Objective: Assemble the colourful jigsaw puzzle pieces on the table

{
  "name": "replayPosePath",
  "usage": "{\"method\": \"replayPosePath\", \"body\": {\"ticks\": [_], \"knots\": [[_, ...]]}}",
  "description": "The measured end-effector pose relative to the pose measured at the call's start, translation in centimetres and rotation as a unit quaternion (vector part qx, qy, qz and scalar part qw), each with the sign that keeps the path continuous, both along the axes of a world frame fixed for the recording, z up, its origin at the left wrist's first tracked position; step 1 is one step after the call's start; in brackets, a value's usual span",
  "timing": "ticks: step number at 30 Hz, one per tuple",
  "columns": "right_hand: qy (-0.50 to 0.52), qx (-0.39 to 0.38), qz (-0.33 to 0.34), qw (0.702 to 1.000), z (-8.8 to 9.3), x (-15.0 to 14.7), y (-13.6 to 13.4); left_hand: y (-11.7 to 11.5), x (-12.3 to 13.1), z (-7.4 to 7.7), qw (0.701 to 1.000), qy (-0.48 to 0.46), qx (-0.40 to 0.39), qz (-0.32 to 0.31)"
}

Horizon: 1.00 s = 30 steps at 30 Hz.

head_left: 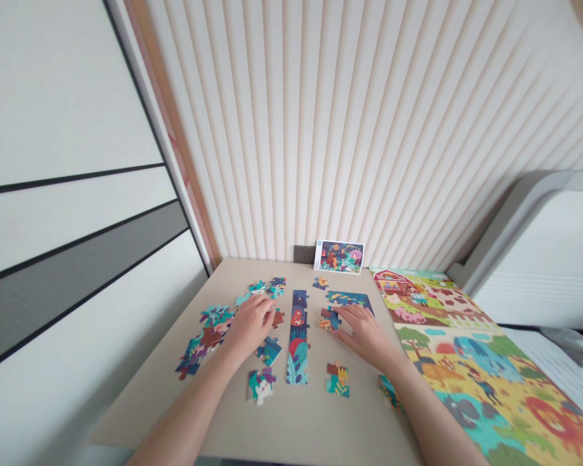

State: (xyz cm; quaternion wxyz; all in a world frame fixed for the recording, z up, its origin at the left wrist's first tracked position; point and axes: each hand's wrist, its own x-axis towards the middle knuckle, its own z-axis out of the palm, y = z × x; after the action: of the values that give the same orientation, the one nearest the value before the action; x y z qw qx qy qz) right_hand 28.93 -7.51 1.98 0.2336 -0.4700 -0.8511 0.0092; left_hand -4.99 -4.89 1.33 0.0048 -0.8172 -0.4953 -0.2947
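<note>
My left hand (253, 321) hovers low over loose jigsaw pieces on the left side of the table; its fingers are bent, with the thumb apart. Beside that thumb lies a reddish-brown puzzle piece (278, 318). My right hand (366, 333) rests with fingers spread at a partly joined dark blue puzzle section (348, 298), its fingertips touching a brown-and-blue puzzle piece (326, 319). Between both hands stands a joined vertical puzzle strip (298, 343). Part of the blue section is hidden beneath my right hand.
A heap of puzzle pieces (208, 336) lies left. Other pieces include a white-animal piece (261, 386), a yellow-leaf piece (339, 379) and an orange-and-blue piece (320, 283). A picture card (340, 257) leans on the wall. Finished farm (418, 301) and safari puzzles (486, 382) lie right.
</note>
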Motion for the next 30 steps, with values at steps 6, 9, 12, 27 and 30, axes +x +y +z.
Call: {"method": "replayPosePath", "body": {"ticks": [6,9,12,27,30], "knots": [[0.011,0.002,-0.008,1.000,-0.2,0.3,0.1,-0.7,0.6,0.7,0.999,0.013,-0.022,-0.039],[0.013,-0.005,-0.015,1.000,-0.3,0.2,0.3,-1.3,1.0,1.2,0.997,0.030,-0.039,-0.064],[0.028,-0.006,-0.032,0.999,-0.4,-0.5,0.8,-2.1,1.7,1.4,0.992,0.050,-0.056,-0.104],[0.011,-0.005,-0.018,1.000,-1.6,-2.5,1.1,-2.0,2.1,-0.6,0.983,0.038,-0.102,-0.146],[0.009,0.001,-0.029,1.000,-1.6,-3.0,1.5,-2.1,2.2,-0.3,0.983,0.037,-0.104,-0.146]]}}
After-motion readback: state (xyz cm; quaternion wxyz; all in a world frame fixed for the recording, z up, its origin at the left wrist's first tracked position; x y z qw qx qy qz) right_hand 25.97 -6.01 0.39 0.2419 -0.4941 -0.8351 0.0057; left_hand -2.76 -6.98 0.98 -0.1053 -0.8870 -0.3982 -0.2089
